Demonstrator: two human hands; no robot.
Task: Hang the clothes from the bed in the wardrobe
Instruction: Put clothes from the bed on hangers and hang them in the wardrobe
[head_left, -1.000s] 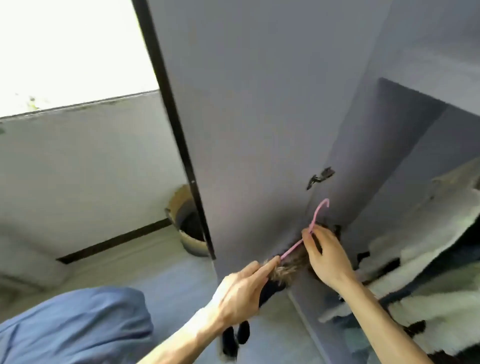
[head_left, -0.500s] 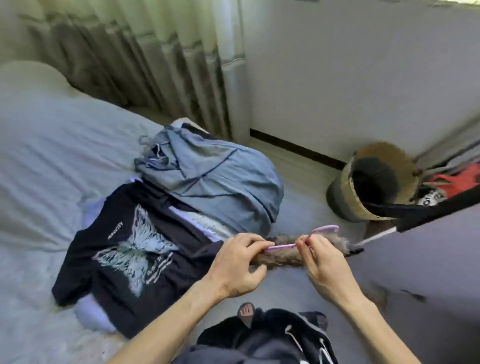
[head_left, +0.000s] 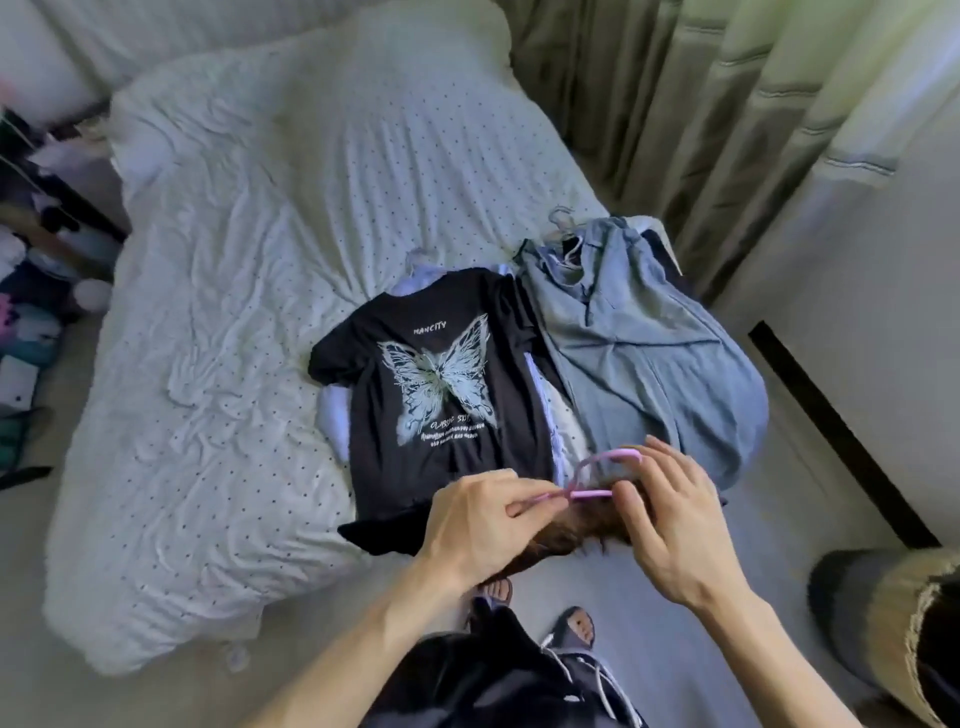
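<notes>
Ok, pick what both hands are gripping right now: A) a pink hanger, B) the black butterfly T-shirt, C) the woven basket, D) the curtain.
A: the left hand and the right hand both pinch the thin pink hanger, while the black butterfly T-shirt lies spread on the bed.

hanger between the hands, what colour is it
The hanger is pink, seen best in the head view.

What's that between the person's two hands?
In the head view, a pink hanger spans from the left hand to the right hand, with brown fur beneath.
</notes>
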